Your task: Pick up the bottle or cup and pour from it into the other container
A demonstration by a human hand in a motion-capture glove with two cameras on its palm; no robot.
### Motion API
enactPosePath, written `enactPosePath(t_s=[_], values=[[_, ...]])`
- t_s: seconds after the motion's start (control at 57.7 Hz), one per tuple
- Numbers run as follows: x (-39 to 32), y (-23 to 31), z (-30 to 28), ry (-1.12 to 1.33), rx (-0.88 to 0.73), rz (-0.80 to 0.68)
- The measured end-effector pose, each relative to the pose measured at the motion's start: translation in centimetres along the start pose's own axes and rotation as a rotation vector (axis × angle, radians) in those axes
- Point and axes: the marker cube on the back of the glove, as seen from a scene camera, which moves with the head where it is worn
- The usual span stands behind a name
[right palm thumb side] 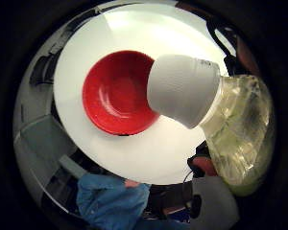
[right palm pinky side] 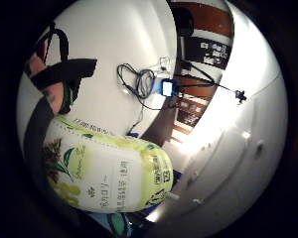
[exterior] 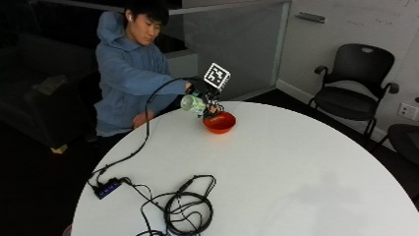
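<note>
A person in a blue hooded top (exterior: 128, 73) sits at a round white table (exterior: 282, 167), the black-gloved right hand (exterior: 199, 91) wrapped around a clear plastic bottle with a green-and-white label (exterior: 194, 103). The bottle is held off the table, tipped on its side, its white cap (right palm thumb side: 182, 88) just above the rim of a red round bowl (exterior: 220, 122) standing on the table near the person. The bare left hand (exterior: 141, 118) rests at the table's edge. 1 coil of black cable (exterior: 187, 209) lies well apart at the near edge.
</note>
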Motion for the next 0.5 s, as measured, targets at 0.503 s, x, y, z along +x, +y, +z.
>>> enactPosePath(t_s=[0.503], values=[[-6.2, -1.6, -1.1, -0.070, -0.107, -0.060]])
